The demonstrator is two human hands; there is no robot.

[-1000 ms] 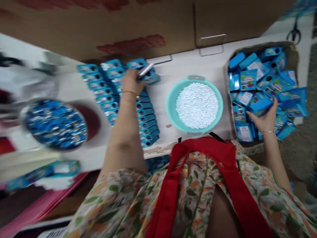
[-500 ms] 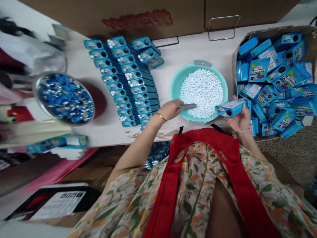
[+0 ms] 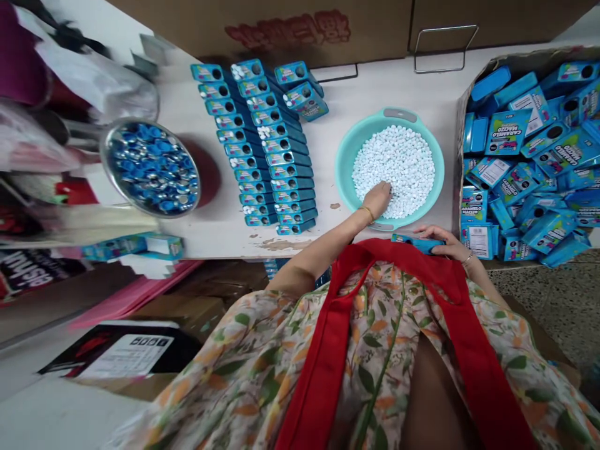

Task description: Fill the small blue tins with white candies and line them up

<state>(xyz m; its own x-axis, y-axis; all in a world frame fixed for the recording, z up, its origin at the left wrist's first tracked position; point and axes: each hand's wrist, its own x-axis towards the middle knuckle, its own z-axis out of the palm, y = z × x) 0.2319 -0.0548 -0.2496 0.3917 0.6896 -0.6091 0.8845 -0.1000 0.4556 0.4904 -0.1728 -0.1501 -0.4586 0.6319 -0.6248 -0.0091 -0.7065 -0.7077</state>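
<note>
You are in what looks like a small packing workshop, as the bulk goods and repeated boxes on your white worktable (image 3: 389, 87) suggest. Take the turquoise basin (image 3: 344, 169) as your landmark: it holds a mass of loose white pellets (image 3: 403, 162). Left of it, matching blue boxes (image 3: 279, 157) stand in rows; farther left sits a metal bowl (image 3: 104, 156) heaped with blue and silver pieces (image 3: 154, 169). Right of it, an open carton (image 3: 460, 156) brims with similar boxes; beyond it stands a large cardboard case (image 3: 290, 44) printed in red.
</note>
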